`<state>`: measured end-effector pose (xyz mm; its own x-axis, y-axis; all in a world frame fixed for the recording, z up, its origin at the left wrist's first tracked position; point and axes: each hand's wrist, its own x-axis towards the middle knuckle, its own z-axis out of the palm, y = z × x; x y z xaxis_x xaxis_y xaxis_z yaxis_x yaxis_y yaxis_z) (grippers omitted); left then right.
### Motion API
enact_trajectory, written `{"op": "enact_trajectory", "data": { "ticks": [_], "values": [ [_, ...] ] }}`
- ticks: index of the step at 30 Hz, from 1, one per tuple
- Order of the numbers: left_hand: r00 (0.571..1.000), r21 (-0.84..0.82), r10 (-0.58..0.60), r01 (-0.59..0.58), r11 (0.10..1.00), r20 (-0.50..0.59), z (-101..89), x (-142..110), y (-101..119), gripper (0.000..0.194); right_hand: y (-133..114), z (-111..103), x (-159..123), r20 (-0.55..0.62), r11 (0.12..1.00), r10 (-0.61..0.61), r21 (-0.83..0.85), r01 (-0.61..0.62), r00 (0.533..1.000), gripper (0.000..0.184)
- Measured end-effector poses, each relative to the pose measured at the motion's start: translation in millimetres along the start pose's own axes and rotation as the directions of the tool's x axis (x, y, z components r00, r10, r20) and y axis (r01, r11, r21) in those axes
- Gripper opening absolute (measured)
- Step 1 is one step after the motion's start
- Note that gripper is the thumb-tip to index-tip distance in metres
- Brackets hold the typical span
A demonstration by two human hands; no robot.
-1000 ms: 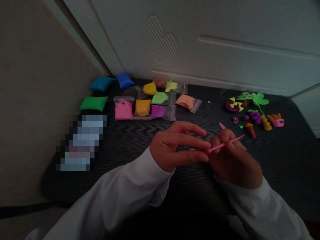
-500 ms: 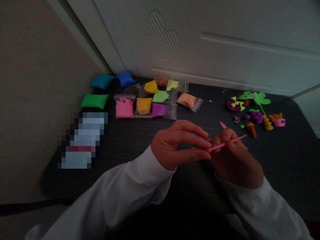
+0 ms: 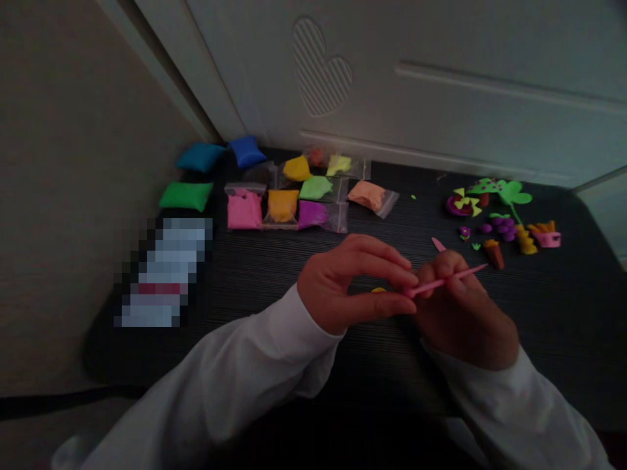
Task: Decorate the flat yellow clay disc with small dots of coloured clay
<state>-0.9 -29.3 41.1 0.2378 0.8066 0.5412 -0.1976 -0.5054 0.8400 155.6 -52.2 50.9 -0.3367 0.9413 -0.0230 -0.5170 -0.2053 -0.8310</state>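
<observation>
My right hand point(image 3: 467, 320) is closed on a thin pink clay modelling tool point(image 3: 473, 270), whose pointed end sticks out to the right. The tool's other end reaches the fingertips of my left hand point(image 3: 343, 284). There my left thumb and fingers pinch together around a small pink bit that I cannot make out clearly. Behind the left fingers a piece of yellow point(image 3: 379, 290) shows on the dark table, mostly hidden. A second pink tool point(image 3: 437, 243) lies on the table beyond my right hand, partly covered by it.
Bags of coloured clay, such as pink point(image 3: 244, 210) and peach point(image 3: 368, 195), lie at the back. Blue and green packets point(image 3: 187, 196) sit further left, above a blurred-out screen point(image 3: 169, 274). Small clay models, including purple grapes point(image 3: 503, 226) and a pink fries box point(image 3: 547, 239), stand at right.
The view has shifted slightly. Both hands keep nearly the same pose, with the left fingertips closing a little more around the left end of the pink tool.
</observation>
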Motion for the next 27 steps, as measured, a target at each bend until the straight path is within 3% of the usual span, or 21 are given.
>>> {"op": "enact_trajectory", "data": {
  "ticks": [16, 27],
  "values": [
    [1.0, 0.068, 0.006, -0.007, 0.998, 0.019, -1.1, 2.0, 4.5, 0.021, 0.6, 1.7, 1.9, 0.031, 1.0, -0.019, 0.012, 0.019, 0.999, 0.002],
    [0.999, 0.021, -0.042, 0.042, 0.999, 0.004, -1.4, 0.1, 3.4, 0.022, 1.1, -1.4, 0.9, -0.029, 0.988, -0.076, -0.137, 0.071, 0.997, 0.002]
  ]
}}
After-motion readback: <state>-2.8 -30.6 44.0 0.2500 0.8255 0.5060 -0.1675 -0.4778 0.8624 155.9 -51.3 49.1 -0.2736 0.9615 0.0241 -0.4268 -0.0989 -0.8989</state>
